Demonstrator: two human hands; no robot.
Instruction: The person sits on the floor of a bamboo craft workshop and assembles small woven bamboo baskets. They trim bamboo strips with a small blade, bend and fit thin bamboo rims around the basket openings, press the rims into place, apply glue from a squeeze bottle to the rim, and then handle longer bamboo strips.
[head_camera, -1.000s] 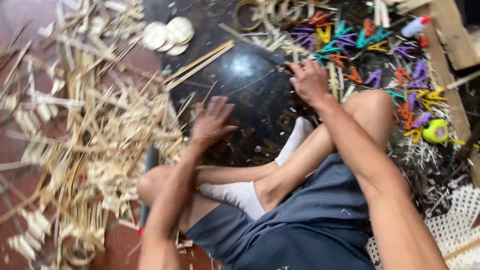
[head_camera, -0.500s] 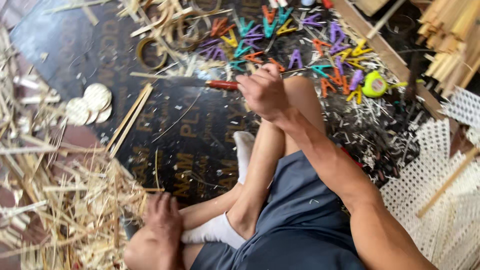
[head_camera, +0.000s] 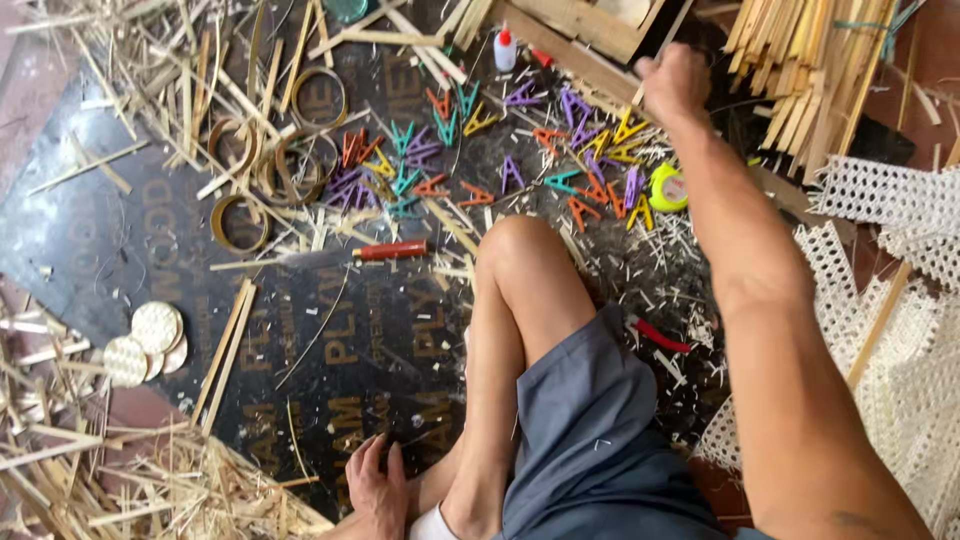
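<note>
My right hand (head_camera: 675, 85) is stretched far forward, fingers curled into a fist, beside a wooden frame (head_camera: 585, 35) and a bundle of bamboo strips (head_camera: 800, 70). Nothing shows inside the fist. My left hand (head_camera: 375, 490) rests flat with spread fingers on the black printed board (head_camera: 120, 230) by my foot. A red-handled knife (head_camera: 390, 250) lies loose on the board in front of my raised knee (head_camera: 515, 250), touched by neither hand.
Coloured clips (head_camera: 480, 150) are scattered past the knee, with bamboo rings (head_camera: 290, 150), a glue bottle (head_camera: 505, 45) and a yellow tape measure (head_camera: 668, 187). White woven cane mesh (head_camera: 900, 200) lies at right, round woven discs (head_camera: 150, 340) and bamboo scraps (head_camera: 90, 470) at left.
My right hand has let go of the red-handled knife, which now lies on the board, and has reached forward and right to the wooden frame. The view has swung right.
</note>
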